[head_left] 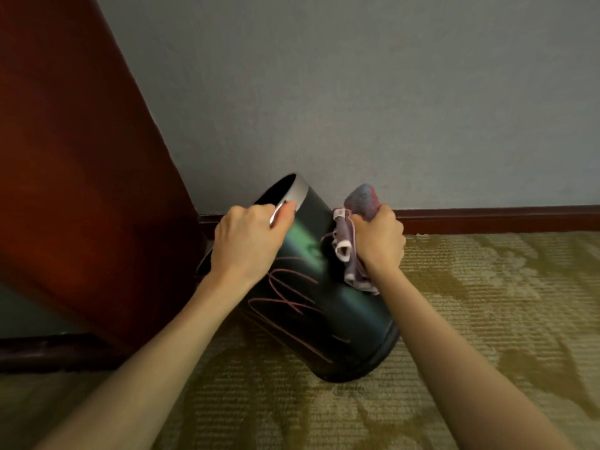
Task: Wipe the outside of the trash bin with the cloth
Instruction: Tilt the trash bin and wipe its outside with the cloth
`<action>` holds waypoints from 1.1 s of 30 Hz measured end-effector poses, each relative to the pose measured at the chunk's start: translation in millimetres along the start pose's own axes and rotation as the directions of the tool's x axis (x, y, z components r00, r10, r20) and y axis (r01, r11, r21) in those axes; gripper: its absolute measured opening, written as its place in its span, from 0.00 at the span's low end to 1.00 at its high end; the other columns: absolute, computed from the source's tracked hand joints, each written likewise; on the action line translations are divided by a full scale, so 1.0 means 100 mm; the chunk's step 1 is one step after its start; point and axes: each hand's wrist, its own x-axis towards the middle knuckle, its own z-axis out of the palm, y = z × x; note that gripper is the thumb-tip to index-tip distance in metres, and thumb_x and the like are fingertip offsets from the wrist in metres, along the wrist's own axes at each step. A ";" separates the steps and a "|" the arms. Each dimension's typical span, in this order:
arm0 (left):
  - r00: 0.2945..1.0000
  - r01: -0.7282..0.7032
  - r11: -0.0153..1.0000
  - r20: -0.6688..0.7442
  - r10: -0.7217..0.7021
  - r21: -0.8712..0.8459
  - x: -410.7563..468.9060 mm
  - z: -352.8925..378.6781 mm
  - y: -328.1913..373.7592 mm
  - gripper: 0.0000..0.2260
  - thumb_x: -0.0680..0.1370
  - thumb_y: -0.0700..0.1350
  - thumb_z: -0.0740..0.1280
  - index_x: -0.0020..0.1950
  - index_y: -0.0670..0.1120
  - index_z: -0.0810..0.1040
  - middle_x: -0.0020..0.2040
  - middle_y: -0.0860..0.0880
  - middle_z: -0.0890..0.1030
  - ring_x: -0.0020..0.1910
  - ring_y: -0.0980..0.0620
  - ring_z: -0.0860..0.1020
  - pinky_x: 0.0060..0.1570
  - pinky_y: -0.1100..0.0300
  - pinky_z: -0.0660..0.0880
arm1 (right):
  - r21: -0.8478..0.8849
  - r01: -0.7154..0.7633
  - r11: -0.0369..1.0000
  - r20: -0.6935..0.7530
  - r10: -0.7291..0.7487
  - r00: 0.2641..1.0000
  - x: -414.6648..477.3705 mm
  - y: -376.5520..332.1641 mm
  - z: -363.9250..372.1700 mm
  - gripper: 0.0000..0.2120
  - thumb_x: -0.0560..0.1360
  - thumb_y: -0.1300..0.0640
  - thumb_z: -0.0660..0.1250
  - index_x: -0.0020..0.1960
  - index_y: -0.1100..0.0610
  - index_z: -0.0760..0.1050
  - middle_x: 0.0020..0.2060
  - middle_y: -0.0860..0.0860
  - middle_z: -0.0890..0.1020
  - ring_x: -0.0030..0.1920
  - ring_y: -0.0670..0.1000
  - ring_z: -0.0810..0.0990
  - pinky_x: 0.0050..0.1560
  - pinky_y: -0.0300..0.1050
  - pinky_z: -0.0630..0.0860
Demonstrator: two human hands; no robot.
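A dark, glossy round trash bin (328,306) with a silver rim and thin red scribble lines on its side is tilted away from me, its base on the carpet. My left hand (250,241) grips the silver rim at the bin's top. My right hand (380,241) holds a bunched pink and blue cloth (349,235) pressed against the bin's upper right side. Part of the cloth sticks out above my fist.
A tall reddish-brown wooden panel (81,173) stands close on the left. A grey wall (357,92) with a dark red baseboard (487,219) runs behind the bin. Patterned yellow-green carpet (487,303) covers the floor.
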 end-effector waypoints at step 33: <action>0.990 -0.137 0.989 -0.036 0.135 -0.059 -0.17 -0.06 0.33 0.21 0.79 0.55 0.54 0.28 0.49 0.60 0.21 0.49 0.64 0.21 0.41 0.72 0.24 0.59 0.60 | 0.103 -0.070 0.992 0.012 0.069 0.998 0.03 0.05 -0.17 0.16 0.73 0.46 0.65 0.51 0.58 0.71 0.52 0.60 0.79 0.52 0.63 0.77 0.46 0.49 0.69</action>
